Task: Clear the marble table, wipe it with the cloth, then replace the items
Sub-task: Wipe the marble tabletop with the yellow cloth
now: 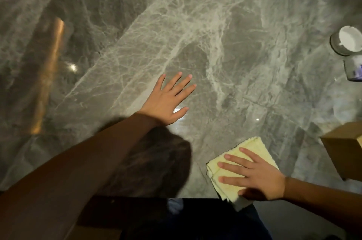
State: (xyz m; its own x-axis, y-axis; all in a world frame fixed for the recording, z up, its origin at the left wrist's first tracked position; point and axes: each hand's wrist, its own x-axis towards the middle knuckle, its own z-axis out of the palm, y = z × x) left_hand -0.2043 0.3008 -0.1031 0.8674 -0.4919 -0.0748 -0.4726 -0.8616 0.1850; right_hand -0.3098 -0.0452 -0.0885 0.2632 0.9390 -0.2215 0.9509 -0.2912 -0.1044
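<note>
A grey marble table (195,34) with pale veins fills the view. My left hand (168,100) lies flat on the marble near the middle, fingers spread and straight. A folded pale yellow cloth (235,163) lies near the table's front edge at the right, one corner hanging over the edge. My right hand (252,177) presses flat on top of the cloth with straight fingers.
A white ashtray on a glass jar (346,42) stands at the right edge, with a small clear container (353,70) just below it. A brown cardboard box (344,149) sits at the lower right. The table's front edge (137,197) runs along the bottom.
</note>
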